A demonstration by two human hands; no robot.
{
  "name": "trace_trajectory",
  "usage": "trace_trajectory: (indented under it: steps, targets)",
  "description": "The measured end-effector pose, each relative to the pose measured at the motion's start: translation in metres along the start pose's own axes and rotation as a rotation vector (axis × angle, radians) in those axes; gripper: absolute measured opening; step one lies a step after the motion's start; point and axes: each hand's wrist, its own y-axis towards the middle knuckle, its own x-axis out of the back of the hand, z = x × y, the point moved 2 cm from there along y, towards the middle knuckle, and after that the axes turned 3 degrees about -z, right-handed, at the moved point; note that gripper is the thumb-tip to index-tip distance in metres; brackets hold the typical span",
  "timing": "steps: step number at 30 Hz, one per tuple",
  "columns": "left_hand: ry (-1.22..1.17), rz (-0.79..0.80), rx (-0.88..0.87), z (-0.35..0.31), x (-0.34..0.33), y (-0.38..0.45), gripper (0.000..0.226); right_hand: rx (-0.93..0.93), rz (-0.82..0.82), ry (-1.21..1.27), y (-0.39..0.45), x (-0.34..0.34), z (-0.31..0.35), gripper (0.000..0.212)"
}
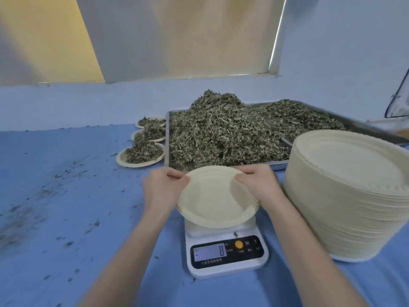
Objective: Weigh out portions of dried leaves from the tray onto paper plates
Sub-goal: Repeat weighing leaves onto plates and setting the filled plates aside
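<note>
Both hands grip one empty round cream paper plate (215, 196) by its far rim, the left hand (162, 191) pinching the left side and the right hand (259, 187) curled over the right side. The plate tilts toward the camera above the platform of a small white digital kitchen scale (225, 253); whether it touches the platform cannot be told. The scale sits near the front edge of the blue cloth-covered surface (66, 196), its display showing a single digit.

Just beyond the plate lies a large rectangular metal tray (365, 129) heaped with dried grey-green leaves (221, 134), piled highest toward the tray's far side. Beside the tray's left edge, three paper plates already carrying leaf portions (142, 151) stand in a row running toward the back edge. To the right of the scale, touching the tray's front right corner, rises a tall stack of unused cream paper plates (347, 196). Leaf crumbs (44, 196) are scattered over the left part of the surface.
</note>
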Motion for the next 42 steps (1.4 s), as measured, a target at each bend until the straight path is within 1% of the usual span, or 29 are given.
trace_trajectory:
  steps: [2, 7, 9, 11, 13, 15, 18, 20, 24, 28, 31, 34, 35, 36, 38, 40, 42]
  targets:
    - [-0.007, -0.020, 0.024, 0.004, -0.005, -0.003, 0.008, -0.027, -0.024, 0.017, 0.000, -0.002, -0.008, 0.019]
    - [-0.043, -0.045, 0.028, 0.010, -0.012, -0.007, 0.006, -0.026, -0.050, 0.027, 0.002, -0.010, -0.021, 0.028]
    - [-0.100, -0.047, 0.053, 0.013, -0.014, -0.009, 0.010, -0.056, -0.027, 0.146, 0.003, -0.013, -0.024, 0.034]
    - [-0.178, -0.028, 0.094, 0.016, -0.015, -0.011, 0.015, -0.113, 0.008, 0.330, 0.003, -0.015, -0.027, 0.039]
    - [-0.247, -0.008, 0.128, 0.020, -0.014, -0.011, 0.011, -0.225, 0.050, 0.527, 0.005, -0.018, -0.032, 0.041]
    - [-0.319, -0.011, 0.162, 0.024, -0.011, -0.012, 0.007, -0.309, 0.074, 0.635, 0.005, -0.019, -0.035, 0.049]
    - [-0.431, -0.026, 0.207, 0.030, -0.010, -0.015, 0.014, -0.263, 0.009, 0.684, 0.005, -0.016, -0.035, 0.050]
    - [-0.460, -0.041, 0.201, 0.030, -0.011, -0.018, 0.013, -0.233, -0.004, 0.711, 0.003, -0.015, -0.032, 0.051]
    - [-0.490, -0.045, 0.178, 0.027, -0.016, -0.021, 0.005, -0.202, -0.021, 0.720, 0.000, -0.016, -0.032, 0.050]
    - [-0.475, -0.018, 0.161, 0.028, -0.016, -0.022, 0.006, -0.177, -0.034, 0.745, 0.000, -0.015, -0.033, 0.053]
    - [-0.456, 0.000, 0.145, 0.027, -0.015, -0.023, 0.024, -0.185, -0.042, 0.730, 0.000, -0.016, -0.035, 0.058]
    - [-0.429, 0.029, 0.122, 0.024, -0.014, -0.025, 0.050, -0.180, -0.033, 0.719, -0.001, -0.018, -0.034, 0.057]
    - [-0.414, 0.034, 0.111, 0.023, -0.013, -0.026, 0.055, -0.169, -0.028, 0.719, -0.001, -0.018, -0.034, 0.056]
    - [-0.394, 0.034, 0.090, 0.021, -0.012, -0.027, 0.056, -0.152, -0.025, 0.714, -0.001, -0.017, -0.033, 0.055]
    - [-0.325, 0.019, 0.009, 0.017, -0.009, -0.026, 0.047, -0.091, -0.040, 0.625, 0.000, -0.015, -0.031, 0.051]
    - [-0.221, 0.023, -0.086, 0.012, -0.006, -0.020, 0.044, -0.022, -0.061, 0.454, 0.004, -0.013, -0.024, 0.050]
    - [-0.148, 0.049, -0.140, 0.004, -0.007, -0.007, 0.042, 0.036, -0.057, 0.308, 0.016, -0.013, -0.011, 0.053]
